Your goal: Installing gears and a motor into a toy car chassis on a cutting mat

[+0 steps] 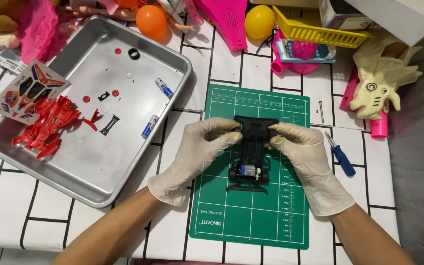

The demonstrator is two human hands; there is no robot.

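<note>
Chassis (pixel 251 147) of toy car at centre frame on green mat (pixel 251 216), gripped at front by left hand (pixel 197 152) and right hand (pixel 305 157); motor fitted, red body (pixel 45 127) and batteries (pixel 163 87) unfitted in tray (pixel 123 162) at left.

Bright, even overhead light, colours clean. Metal tray (pixel 138 162) on the left shows soft glare patches on its floor, nothing blown out. Shadows short and faint under the gloved hands. Focus sharp throughout; slight wide-angle bend at the far corners.

Both hands wear thin cream latex gloves, forearms left unsleeved.
</note>
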